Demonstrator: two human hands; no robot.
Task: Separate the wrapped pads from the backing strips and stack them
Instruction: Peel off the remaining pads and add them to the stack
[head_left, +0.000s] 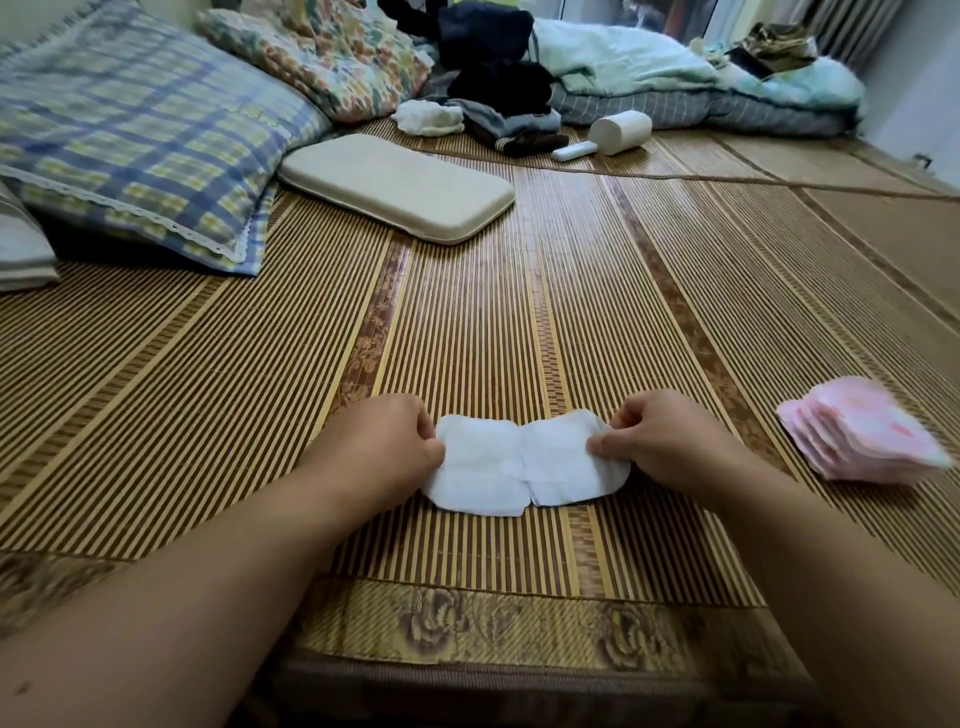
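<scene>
Striped woven bamboo matting (519, 312) covers the bed, and on it, near its front edge, lies a white, soft two-panel pad piece (524, 467) joined at a middle seam. Each end is pinched: left hand (379, 447) closed on the left edge, right hand (660, 441) on the right. It looks light, limp and tearable, best gripped close to the seam. A fanned stack of pink wrapped pads (862, 436) sits well right.

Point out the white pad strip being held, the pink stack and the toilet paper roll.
white pad strip (519, 467): head view, at the crease between its two joined sections.
pink stack (865, 436): head view, top pad's wrapper.
toilet paper roll (623, 132): head view, its curved side.
</scene>
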